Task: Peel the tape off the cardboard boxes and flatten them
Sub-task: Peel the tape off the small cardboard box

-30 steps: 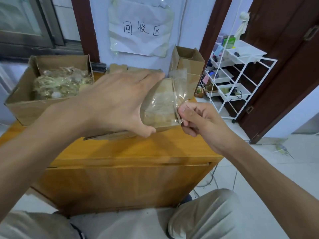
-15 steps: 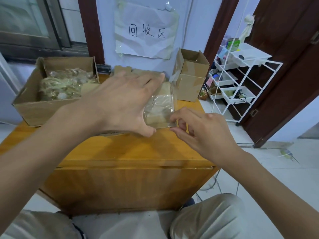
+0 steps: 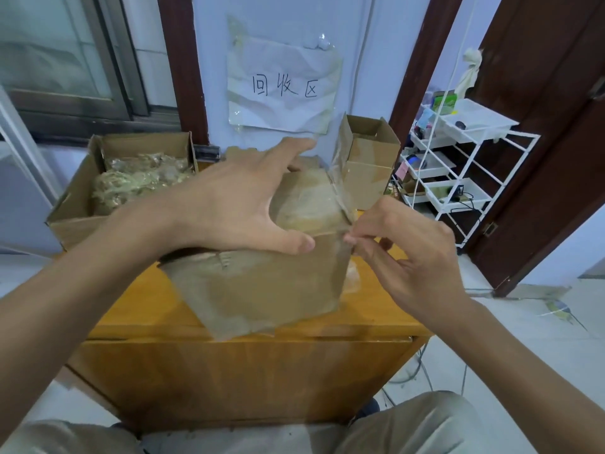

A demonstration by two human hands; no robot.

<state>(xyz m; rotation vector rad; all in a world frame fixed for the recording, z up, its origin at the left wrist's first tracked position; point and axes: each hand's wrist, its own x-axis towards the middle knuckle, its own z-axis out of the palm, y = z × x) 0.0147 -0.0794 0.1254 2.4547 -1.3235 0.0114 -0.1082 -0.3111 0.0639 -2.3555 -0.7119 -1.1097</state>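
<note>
A brown cardboard box (image 3: pixel 262 290) sits tilted on the wooden cabinet (image 3: pixel 229 371), one corner over the front edge. My left hand (image 3: pixel 235 204) lies spread on its top, thumb at the front edge. Clear tape (image 3: pixel 340 185) covers the top's right part, and a strip of it stands up from the right edge. My right hand (image 3: pixel 402 253) pinches the tape at the box's upper right corner with thumb and forefinger.
A large open box (image 3: pixel 75 211) full of crumpled tape stands at the back left. A small open box (image 3: pixel 370 165) stands at the back right under a paper sign (image 3: pixel 283 86). A white wire rack (image 3: pixel 458 165) and a dark door (image 3: pixel 556 126) are to the right.
The box has tipped up and swung toward me, its front side now showing. My right hand rose from the box's lower corner to its upper right corner, and a tape strip stands up there.
</note>
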